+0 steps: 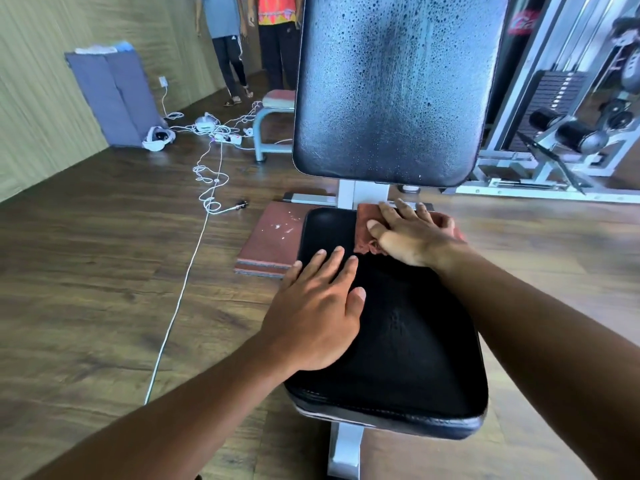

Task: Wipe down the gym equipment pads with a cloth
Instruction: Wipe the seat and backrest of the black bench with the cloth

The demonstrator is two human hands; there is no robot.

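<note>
Right hand (pixel 414 233) flat, fingers spread, pressing the reddish-brown cloth (pixel 367 230) onto the far right corner of the black seat pad (pixel 408 341), just below the upright back pad (pixel 394 88), which is beaded with droplets. Left hand (pixel 317 306) flat, fingers straight, resting on the seat pad's left side, holding nothing. Reddish mat (pixel 270 237) lies on the wood floor (pixel 86 271) beside the seat, white cable (pixel 180 289) further left.

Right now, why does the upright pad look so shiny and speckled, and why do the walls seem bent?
Head view: light glares pale off the back pad, which is speckled with what look like droplets; the seat pad stays dark and matte. The wide-angle lens bows the wall and floor lines. The right hand on the cloth looks slightly soft.
</note>
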